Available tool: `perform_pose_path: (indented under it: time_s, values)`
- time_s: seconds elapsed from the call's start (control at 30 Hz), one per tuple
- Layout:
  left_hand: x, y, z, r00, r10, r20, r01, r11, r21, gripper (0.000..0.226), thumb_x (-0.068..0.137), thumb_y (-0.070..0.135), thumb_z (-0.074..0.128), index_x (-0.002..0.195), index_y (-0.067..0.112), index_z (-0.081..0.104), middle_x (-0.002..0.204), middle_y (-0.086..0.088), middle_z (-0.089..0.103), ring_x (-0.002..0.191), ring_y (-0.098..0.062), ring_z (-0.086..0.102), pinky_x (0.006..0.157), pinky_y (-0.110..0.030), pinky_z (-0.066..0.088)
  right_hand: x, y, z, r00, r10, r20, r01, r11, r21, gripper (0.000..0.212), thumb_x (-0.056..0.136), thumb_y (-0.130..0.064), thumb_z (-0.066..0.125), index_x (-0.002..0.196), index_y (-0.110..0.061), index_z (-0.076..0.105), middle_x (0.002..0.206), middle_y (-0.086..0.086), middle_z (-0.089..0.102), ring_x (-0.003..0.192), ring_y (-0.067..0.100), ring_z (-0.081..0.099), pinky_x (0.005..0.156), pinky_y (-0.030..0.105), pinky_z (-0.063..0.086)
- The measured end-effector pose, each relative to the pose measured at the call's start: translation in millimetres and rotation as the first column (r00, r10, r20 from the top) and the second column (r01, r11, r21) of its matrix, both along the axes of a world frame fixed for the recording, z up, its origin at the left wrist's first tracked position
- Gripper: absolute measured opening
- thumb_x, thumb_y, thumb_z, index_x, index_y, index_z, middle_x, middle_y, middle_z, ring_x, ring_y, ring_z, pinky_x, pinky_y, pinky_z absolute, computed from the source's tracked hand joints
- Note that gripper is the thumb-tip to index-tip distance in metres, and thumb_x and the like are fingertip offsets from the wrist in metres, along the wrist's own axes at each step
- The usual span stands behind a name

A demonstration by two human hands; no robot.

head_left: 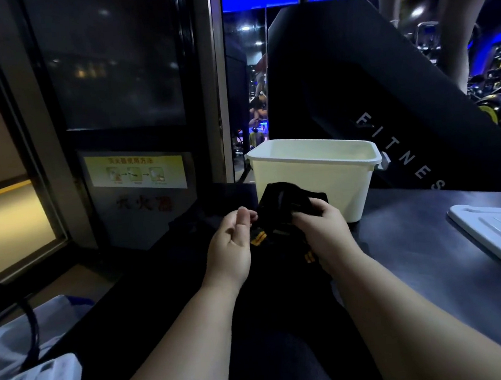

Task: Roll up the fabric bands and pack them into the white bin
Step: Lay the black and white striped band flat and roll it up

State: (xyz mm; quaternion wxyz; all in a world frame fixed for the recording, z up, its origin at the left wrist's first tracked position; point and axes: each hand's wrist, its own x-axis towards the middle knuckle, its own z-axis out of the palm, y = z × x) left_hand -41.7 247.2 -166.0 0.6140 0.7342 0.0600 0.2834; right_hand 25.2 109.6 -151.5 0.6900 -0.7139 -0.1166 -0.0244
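**Two hands on one band, rolling under way**

One black fabric band (284,205) with yellow markings is held up just in front of the near wall of the white bin (334,187), which stands on the dark surface (415,235). The upper part of the band is bunched into a loose wad, and the rest trails down toward the person's lap, where it is lost against dark cloth. By my reading the rolling step is in hand and is not finished, since a tail of band is still loose.

The right hand (323,228) is clenched around the right side of the wad, fingers wrapped over the fabric. The left hand (235,240) is curled, and its fingertips pinch the band's left edge. How much cloth it has is hard to see in the dim light.

The next move calls for winding the hanging tail tight onto the wad, keeping a grasp so that it does not spring loose, then lifting the roll over the near rim. The bin's floor is hidden from here.
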Motion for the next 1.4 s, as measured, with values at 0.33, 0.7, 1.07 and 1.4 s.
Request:
perform_pose_path:
  time_s: [0.33, 0.7, 1.07, 1.4]
  values:
    - [5.9, -3.1, 1.5, 0.997, -0.072, 0.022, 0.07, 0.995, 0.066, 0.012, 0.093, 0.035, 0.062, 0.102, 0.041, 0.057, 0.096, 0.019, 0.065, 0.09, 0.009, 0.062, 0.079, -0.009, 0.046, -2.8, 5.4, 6.1, 0.996, -0.084, 0.004, 0.084, 0.996, -0.027, 0.04, 0.048, -0.06, 0.071, 0.079, -0.034, 0.069, 0.081, -0.01, 0.074, 0.079, 0.014, 0.071, 0.083, 0.047, 0.058]
    - [-11.9, -16.9, 25.2, 0.979, -0.198, 0.043, 0.201, 0.975, -0.097, 0.046, 0.085, 0.063, 0.043, 0.108, 0.029, 0.063, 0.109, 0.008, 0.068, 0.104, -0.012, 0.064, 0.093, -0.029, 0.05, -25.1, -27.7, 81.1, 0.996, -0.085, 0.014, 0.083, 0.99, 0.113, 0.02, 0.077, -0.019, 0.076, 0.091, -0.006, 0.071, 0.089, 0.017, 0.073, 0.084, 0.034, 0.071, 0.073, 0.044, 0.058]
    - [-50.4, -117.7, 51.7, 0.837, -0.528, -0.144, 0.502, 0.845, -0.184, 0.04, 0.088, 0.048, 0.064, 0.116, 0.019, 0.061, 0.095, -0.002, 0.071, 0.089, -0.021, 0.067, 0.08, -0.04, 0.055, -122.6, -141.7, 54.1, 0.987, 0.078, -0.142, -0.085, 0.995, -0.046, 0.021, 0.088, -0.029, 0.069, 0.089, -0.008, 0.067, 0.075, 0.012, 0.067, 0.068, 0.028, 0.064, 0.068, 0.037, 0.048]
    - [-123.5, -171.3, 2.4, 0.792, -0.553, -0.259, 0.563, 0.825, -0.038, 0.061, 0.069, 0.075, 0.063, 0.099, 0.023, 0.067, 0.098, -0.006, 0.074, 0.096, -0.026, 0.069, 0.096, -0.051, 0.051, -182.3, -212.3, 6.2, 0.992, 0.081, 0.097, -0.033, 0.907, -0.419, 0.033, 0.087, -0.039, 0.068, 0.115, -0.051, 0.056, 0.105, -0.009, 0.066, 0.092, 0.008, 0.067, 0.086, 0.029, 0.053]
